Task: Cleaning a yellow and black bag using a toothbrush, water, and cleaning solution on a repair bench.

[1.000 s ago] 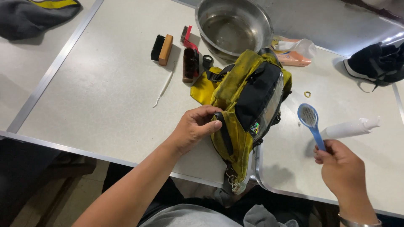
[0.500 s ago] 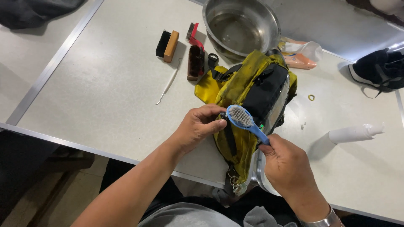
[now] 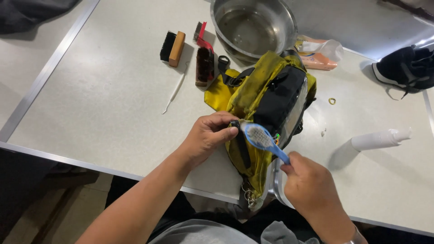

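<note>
blue brush [image 3: 262, 138], gripped in closed right hand [image 3: 312, 190], has moved onto yellow bag [image 3: 262, 97]; left hand [image 3: 210, 135] pinches its strap; scrubbing is underway.

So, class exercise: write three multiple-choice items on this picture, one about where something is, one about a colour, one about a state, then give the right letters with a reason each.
1. Where does the metal bowl stand?
A. on the table beyond the bag
B. on the floor
C. in the person's lap

2. What colour is the small brush in the right hand?
A. red
B. blue
C. green

3. How is the left hand placed?
A. flat on the table, away from the bag
B. raised in the air
C. pinching a black fitting on the yellow and black bag

Key:
1 A, the bowl sits at the far end of the table behind the bag.
2 B, handle and head are blue.
3 C, thumb and fingers close on the bag's black part beside the brush head.
</note>
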